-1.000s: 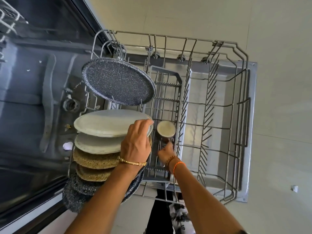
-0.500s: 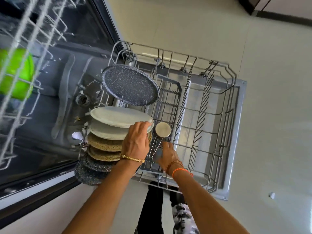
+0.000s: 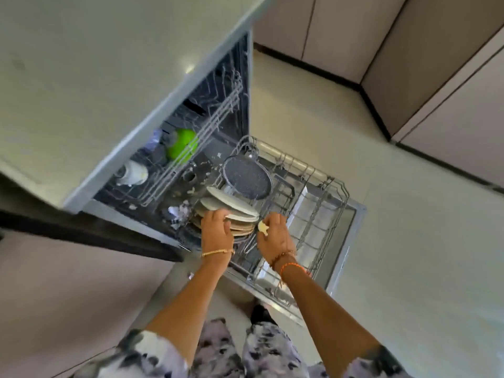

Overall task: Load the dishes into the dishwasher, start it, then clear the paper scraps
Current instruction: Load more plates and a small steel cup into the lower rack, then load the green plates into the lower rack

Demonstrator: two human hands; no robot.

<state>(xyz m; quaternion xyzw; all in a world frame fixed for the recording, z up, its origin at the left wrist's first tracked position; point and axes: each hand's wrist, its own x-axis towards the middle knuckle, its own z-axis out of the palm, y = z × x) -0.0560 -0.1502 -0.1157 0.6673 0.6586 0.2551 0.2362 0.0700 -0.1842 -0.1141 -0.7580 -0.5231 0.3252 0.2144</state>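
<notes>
Both grips work at the near end of the pulled-out lower rack (image 3: 321, 214). Left hand (image 3: 216, 227) has its fingers curled over the edge of the stacked plates (image 3: 231, 207), which stand on edge along the rack's left side. Right hand (image 3: 274, 233) pinches a small pale object (image 3: 262, 227) just beside those plates; what it is cannot be told through the blur. A dark speckled plate (image 3: 246, 180) leans at the rack's far left corner, apart from the stack. Beyond, under the pale table (image 3: 81, 77), the upper rack (image 3: 191, 148) holds a green cup (image 3: 181, 144) and a white vessel (image 3: 133, 173). White paper scraps (image 3: 178, 210) lie on the dishwasher floor, left of the plates.
</notes>
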